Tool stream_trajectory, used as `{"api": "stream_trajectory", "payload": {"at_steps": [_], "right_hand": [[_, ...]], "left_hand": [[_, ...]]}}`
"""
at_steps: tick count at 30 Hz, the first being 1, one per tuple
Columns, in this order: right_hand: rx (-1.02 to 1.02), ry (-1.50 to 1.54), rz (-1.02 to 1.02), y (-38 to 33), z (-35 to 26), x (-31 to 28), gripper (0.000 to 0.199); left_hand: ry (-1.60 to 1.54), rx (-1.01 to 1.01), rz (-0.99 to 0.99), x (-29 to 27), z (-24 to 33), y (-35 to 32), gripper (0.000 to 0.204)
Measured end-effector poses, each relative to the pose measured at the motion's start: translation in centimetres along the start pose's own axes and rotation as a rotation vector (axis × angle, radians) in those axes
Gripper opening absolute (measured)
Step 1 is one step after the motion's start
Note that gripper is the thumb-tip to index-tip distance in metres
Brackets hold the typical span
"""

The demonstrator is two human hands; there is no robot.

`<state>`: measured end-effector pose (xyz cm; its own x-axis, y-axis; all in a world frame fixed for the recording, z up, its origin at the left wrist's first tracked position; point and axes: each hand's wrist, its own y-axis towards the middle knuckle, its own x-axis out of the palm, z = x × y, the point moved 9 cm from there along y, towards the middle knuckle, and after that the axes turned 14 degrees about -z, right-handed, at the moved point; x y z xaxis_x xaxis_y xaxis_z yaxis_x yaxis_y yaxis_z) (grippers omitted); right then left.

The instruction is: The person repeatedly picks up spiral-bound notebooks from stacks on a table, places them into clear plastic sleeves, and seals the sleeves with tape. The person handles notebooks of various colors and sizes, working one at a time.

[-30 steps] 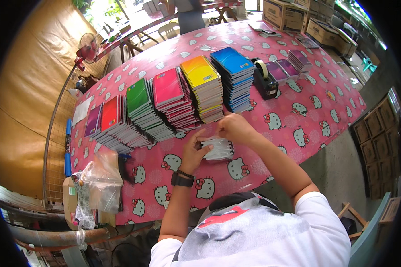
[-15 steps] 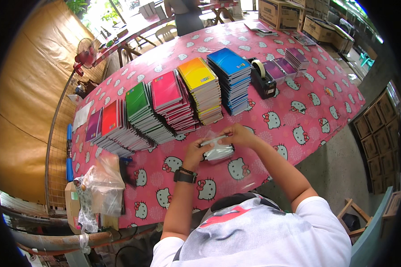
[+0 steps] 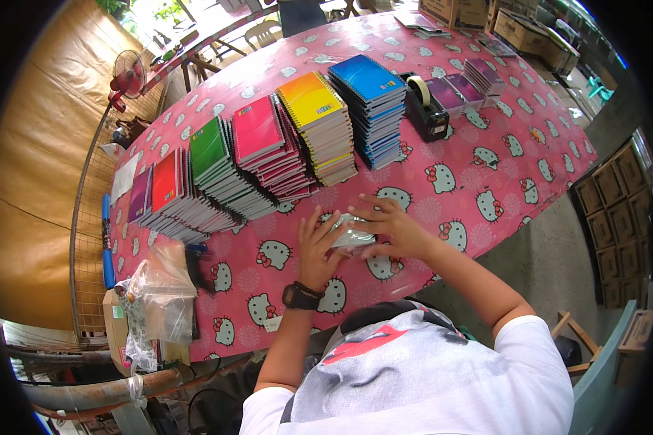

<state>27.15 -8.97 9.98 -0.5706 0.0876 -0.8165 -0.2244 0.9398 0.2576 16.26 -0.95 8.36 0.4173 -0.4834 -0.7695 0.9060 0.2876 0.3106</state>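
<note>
A small pack in clear plastic wrap (image 3: 355,237) lies on the table close in front of me; what is inside is hard to make out. My left hand (image 3: 318,250), with a dark watch on its wrist, rests its spread fingers along the pack's left side. From the right, my right hand (image 3: 395,228) reaches over it, fingers apart and touching the wrap. Beyond my hands stands a row of spiral notebook piles: blue (image 3: 370,80), yellow (image 3: 310,101), pink (image 3: 257,130), green (image 3: 210,148), red (image 3: 168,181) and purple (image 3: 141,196).
A black tape dispenser (image 3: 428,119) stands right of the blue pile, beside plastic-wrapped purple notebooks (image 3: 453,94). Clear plastic bags (image 3: 168,290) lie at the table's left front corner. Cardboard boxes (image 3: 453,13) sit at the far right, and a red fan (image 3: 128,76) stands at the left.
Both hands have gone from closed fingers on the plastic to spread fingers laid on the pack. A small white label now shows near my left wrist. The whole view has shifted slightly.
</note>
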Motion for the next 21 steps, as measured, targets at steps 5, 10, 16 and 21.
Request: {"api": "stream_trajectory", "payload": {"at_steps": [5,10,16,21], "right_hand": [[0.154,0.059,0.256,-0.1,0.7,0.6,0.031],[0.314,0.256,0.264,1.2,2.4,0.6,0.022],[0.465,0.828,0.248,2.6,6.8,2.0,0.025],[0.490,0.972,0.179,3.0,7.9,3.0,0.020]], "left_hand": [[-0.112,-0.096,0.170,0.2,-0.6,-0.1,0.025],[-0.231,-0.199,0.354,0.0,-2.0,-0.6,0.029],[-0.345,-0.316,0.399,-0.8,-2.8,0.4,0.045],[0.272,-0.223,0.324,-0.3,3.6,-1.5,0.054]]}}
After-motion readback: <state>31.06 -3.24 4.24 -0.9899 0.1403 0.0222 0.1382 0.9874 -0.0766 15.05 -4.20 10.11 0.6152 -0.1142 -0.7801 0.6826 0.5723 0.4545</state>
